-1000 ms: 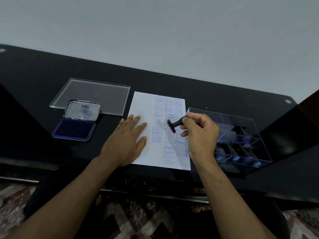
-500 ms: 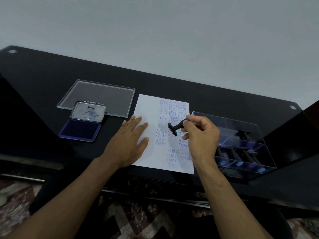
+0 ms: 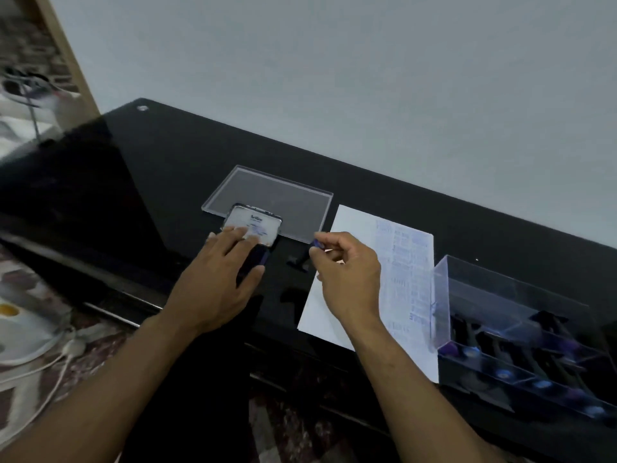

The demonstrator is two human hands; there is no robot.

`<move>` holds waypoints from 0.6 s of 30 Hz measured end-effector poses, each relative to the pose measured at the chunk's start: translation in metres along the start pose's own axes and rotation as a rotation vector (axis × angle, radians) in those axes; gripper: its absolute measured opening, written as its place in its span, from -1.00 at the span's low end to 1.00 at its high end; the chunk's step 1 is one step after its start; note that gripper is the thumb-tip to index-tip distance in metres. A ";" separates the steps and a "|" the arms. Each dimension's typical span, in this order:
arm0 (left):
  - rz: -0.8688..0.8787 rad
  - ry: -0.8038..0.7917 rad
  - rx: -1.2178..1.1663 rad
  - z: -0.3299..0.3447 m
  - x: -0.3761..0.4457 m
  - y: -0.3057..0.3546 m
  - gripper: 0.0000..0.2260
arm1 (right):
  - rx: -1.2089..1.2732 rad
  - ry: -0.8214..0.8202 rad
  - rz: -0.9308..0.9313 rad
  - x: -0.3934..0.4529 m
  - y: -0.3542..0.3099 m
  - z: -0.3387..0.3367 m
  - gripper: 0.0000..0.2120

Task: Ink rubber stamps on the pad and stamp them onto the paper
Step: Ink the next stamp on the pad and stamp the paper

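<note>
The left hand [image 3: 220, 279] lies flat, fingers straight, on the ink pad [image 3: 255, 240]. The right hand [image 3: 347, 279] pinches a stamp [image 3: 305, 257] just beside it, probably for inking. The paper [image 3: 354, 248] already carries many prints; bare space remains on its left part.

Left hand [image 3: 220, 279] has left the paper [image 3: 354, 262]; I now see it flat on the ink pad [image 3: 257, 228]. Right hand [image 3: 347, 275] has carried the stamp [image 3: 309, 253] off the paper, to just right of the pad. Head view has swung left.
</note>
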State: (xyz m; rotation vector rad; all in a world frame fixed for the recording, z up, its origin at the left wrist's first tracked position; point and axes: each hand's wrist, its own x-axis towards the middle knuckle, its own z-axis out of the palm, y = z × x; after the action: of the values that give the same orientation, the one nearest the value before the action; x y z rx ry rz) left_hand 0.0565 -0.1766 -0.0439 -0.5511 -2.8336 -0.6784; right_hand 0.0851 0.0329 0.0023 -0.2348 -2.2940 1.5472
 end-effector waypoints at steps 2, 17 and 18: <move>-0.043 0.012 0.009 -0.007 -0.004 -0.019 -0.39 | -0.055 -0.060 -0.062 0.000 -0.007 0.021 -0.84; -0.157 -0.027 0.182 -0.017 -0.013 -0.097 -0.31 | -0.318 -0.272 -0.457 0.011 -0.019 0.105 -0.78; -0.161 -0.033 0.191 -0.016 -0.012 -0.098 -0.31 | -0.322 -0.277 -0.458 0.012 -0.019 0.106 -0.78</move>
State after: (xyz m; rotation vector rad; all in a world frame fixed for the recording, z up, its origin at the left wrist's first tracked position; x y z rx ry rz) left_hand 0.0304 -0.2688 -0.0726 -0.3086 -2.9541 -0.4196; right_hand 0.0346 -0.0619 -0.0130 0.4252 -2.5634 1.0305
